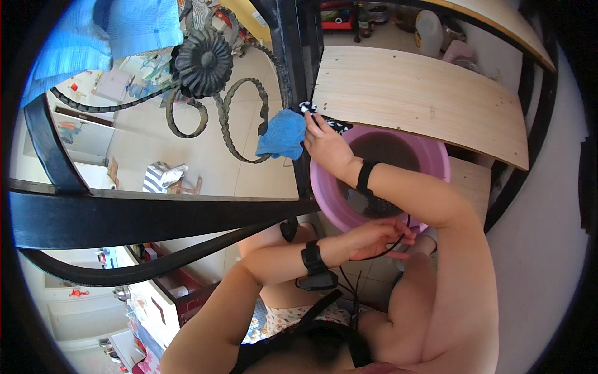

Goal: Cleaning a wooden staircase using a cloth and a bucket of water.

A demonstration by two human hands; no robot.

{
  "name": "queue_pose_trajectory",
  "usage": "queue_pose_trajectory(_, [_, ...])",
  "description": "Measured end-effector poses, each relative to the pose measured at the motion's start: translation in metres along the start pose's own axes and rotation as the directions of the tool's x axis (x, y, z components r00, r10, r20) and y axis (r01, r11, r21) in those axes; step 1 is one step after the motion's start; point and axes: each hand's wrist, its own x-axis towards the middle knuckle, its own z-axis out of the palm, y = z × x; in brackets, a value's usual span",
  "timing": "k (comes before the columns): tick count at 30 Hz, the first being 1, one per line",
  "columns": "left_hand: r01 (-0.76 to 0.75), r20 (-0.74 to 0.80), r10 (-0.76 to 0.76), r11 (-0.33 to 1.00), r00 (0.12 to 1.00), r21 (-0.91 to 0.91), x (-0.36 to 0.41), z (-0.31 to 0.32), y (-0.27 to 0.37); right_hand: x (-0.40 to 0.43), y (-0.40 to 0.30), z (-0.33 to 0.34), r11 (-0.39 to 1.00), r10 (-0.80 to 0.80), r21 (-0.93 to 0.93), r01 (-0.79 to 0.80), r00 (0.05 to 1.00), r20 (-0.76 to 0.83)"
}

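Observation:
My right hand (329,142) reaches up to the black metal post beside the wooden step. Its fingers close on a black-and-white patterned cloth (338,125), part of which shows past the fingertips. Against the thumb side lies a blue cloth (284,135), draped over the railing's scrollwork; the thumb itself is hidden. Lower down, my left hand (380,239) is at the near rim of a pink plastic basin (322,189), fingers curled around a thin black cord (383,254). Dark, murky water (385,149) stands in the basin. Each wrist wears a black band.
Wooden stair treads (420,98) on a black metal frame rise ahead. A thick black handrail (154,219) crosses the left side, near a cast metal rosette (204,63) and a hanging blue towel (135,28). A striped-covered stool (163,177) stands on the tiled floor below.

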Motion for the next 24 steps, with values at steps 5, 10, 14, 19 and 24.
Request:
queue_pose_trajectory(5, [0.034, -0.043, -0.033, 0.999, 0.999, 0.009, -0.001, 0.001, -0.005, -0.014, -0.023, 0.013, 0.991, -0.071, 0.117, 0.063, 0.996, 0.06])
queue_pose_trajectory(10, [0.036, -0.05, -0.034, 0.998, 0.998, 0.043, 0.001, 0.0, -0.007, -0.014, -0.014, 0.021, 0.956, -0.085, 0.283, 0.082, 0.996, -0.002])
queue_pose_trajectory(14, [0.024, -0.049, -0.022, 0.999, 0.999, 0.039, 0.0, 0.0, -0.006, -0.013, 0.0, 0.025, 0.834, -0.154, 0.541, 0.11, 0.987, 0.036])
queue_pose_trajectory(19, [0.004, 0.02, -0.004, 1.0, 1.0, 0.013, 0.003, -0.008, -0.008, -0.015, 0.026, 0.016, 0.48, -0.146, 0.871, 0.101, 0.989, -0.034])
queue_pose_trajectory(24, [0.013, 0.017, -0.013, 1.0, 1.0, 0.009, -0.004, 0.002, -0.013, -0.015, 0.035, -0.045, 0.406, 0.065, 0.901, -0.151, 0.989, 0.136])
